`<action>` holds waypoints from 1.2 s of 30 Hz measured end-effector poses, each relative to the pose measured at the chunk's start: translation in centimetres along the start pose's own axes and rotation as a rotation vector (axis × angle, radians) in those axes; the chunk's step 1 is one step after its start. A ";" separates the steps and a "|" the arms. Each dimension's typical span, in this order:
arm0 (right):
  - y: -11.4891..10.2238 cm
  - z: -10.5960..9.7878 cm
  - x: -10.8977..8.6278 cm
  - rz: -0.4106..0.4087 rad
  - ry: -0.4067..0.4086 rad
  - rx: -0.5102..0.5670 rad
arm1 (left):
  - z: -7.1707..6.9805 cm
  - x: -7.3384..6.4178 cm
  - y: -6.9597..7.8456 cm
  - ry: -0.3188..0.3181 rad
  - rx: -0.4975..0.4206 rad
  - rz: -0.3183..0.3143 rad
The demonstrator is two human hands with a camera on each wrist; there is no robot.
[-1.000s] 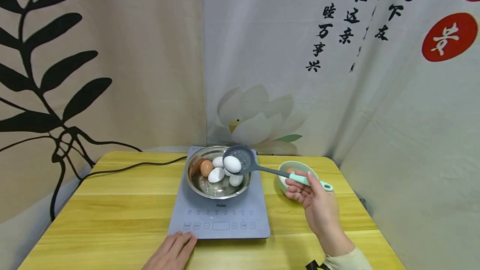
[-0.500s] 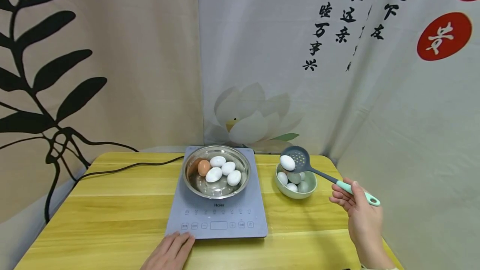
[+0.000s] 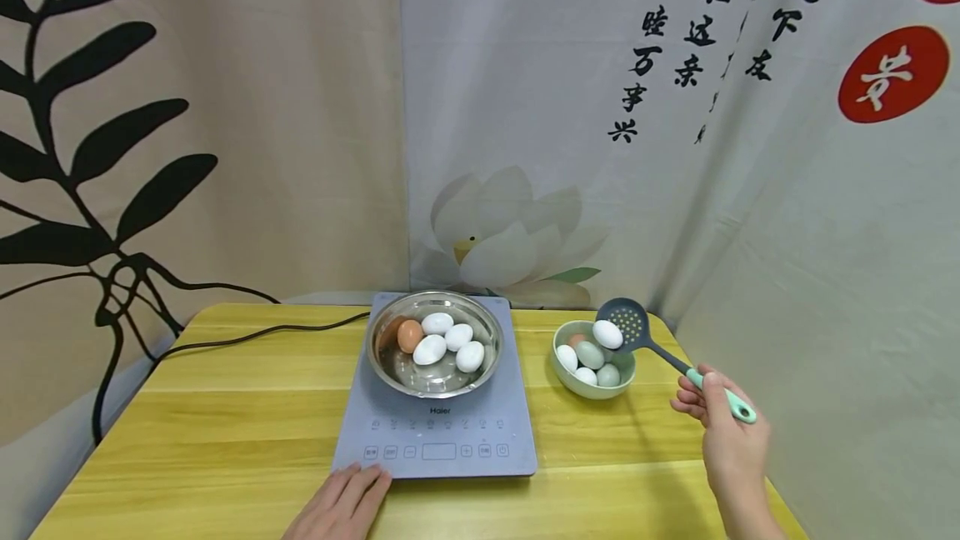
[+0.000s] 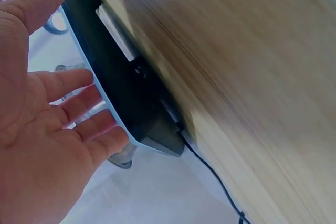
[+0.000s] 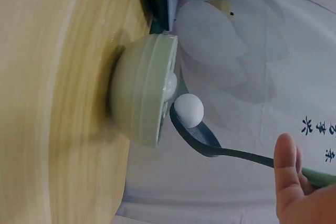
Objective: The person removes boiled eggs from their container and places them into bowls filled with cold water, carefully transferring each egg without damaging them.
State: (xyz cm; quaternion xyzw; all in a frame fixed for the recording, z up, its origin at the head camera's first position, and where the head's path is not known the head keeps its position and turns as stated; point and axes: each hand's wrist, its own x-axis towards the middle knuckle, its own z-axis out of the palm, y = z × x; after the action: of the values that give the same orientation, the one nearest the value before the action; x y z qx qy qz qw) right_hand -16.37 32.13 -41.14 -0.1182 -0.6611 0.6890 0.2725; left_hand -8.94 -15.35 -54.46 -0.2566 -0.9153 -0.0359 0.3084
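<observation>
My right hand [image 3: 731, 427] grips the mint-green handle of a grey slotted ladle [image 3: 636, 317]. In the ladle's bowl lies a white egg [image 3: 607, 334], over the right rim of a pale green bowl [image 3: 592, 391]. The right wrist view shows this egg [image 5: 189, 110] at the ladle's edge, beside the bowl's mouth. Several white, greenish and brown eggs sit inside the bowl. My left hand [image 3: 341, 502] rests its fingers on the front left corner of a grey induction cooker [image 3: 495, 432]; in the left wrist view its fingers [image 4: 107, 142] touch the cooker's edge.
On the cooker stands a steel pan [image 3: 435, 392] holding a brown egg [image 3: 409, 336] and several white eggs. A black power cord [image 3: 277, 328] runs left from the cooker across the wooden table [image 3: 247, 423]. Printed curtains hang behind the table and to its right.
The ladle with its white egg has moved right, from over the steel pan to the green bowl, then slightly further right. My left hand has stayed at the cooker's corner.
</observation>
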 end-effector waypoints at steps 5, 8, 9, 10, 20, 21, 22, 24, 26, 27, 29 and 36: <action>0.9 0.1 -0.7 -0.143 -0.073 -0.215 | 0.2 -0.1 -0.2 0.030 -0.002 0.013; 1.5 0.1 -1.2 -0.232 -0.110 -0.329 | 0.3 -0.1 -0.3 0.033 -0.007 0.019; 1.6 0.1 -1.3 -0.257 -0.117 -0.367 | 0.2 -0.1 -0.3 0.029 -0.010 0.018; 1.8 0.0 -1.4 -0.290 -0.126 -0.411 | 0.2 -0.1 -0.3 0.024 -0.013 0.017; 2.9 -1.1 -1.8 -0.763 -0.193 -0.683 | 0.1 -0.1 -0.1 0.015 0.002 0.005; 2.9 -1.3 -1.7 -0.796 -0.207 -0.695 | 0.1 -0.1 -0.1 0.022 0.001 0.004; 2.9 -1.5 -1.6 -0.833 -0.227 -0.709 | 0.2 -0.1 -0.1 0.029 0.004 0.004; 2.8 -2.0 -1.4 -0.929 -0.278 -0.750 | 0.3 -0.2 -0.1 0.039 0.000 0.004; 2.6 -2.3 -1.0 -1.060 -0.329 -0.790 | 0.3 -0.2 -0.1 0.045 -0.013 0.010; 2.5 -2.4 -0.8 -1.128 -0.352 -0.808 | 0.3 -0.2 -0.1 0.046 -0.021 0.013; 2.1 -2.5 -0.5 -1.253 -0.383 -0.840 | 0.3 -0.2 -0.2 0.047 -0.027 0.023; 0.2 -1.7 -0.7 -1.326 -0.411 -0.751 | 0.0 0.0 -0.3 0.034 -0.032 0.034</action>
State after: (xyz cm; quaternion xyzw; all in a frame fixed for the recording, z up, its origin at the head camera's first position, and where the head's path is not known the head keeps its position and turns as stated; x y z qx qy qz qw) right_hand -14.93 33.17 -41.61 0.3462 -0.8193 0.1214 0.4407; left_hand -9.11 -15.62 -54.40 -0.2763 -0.9049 -0.0495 0.3201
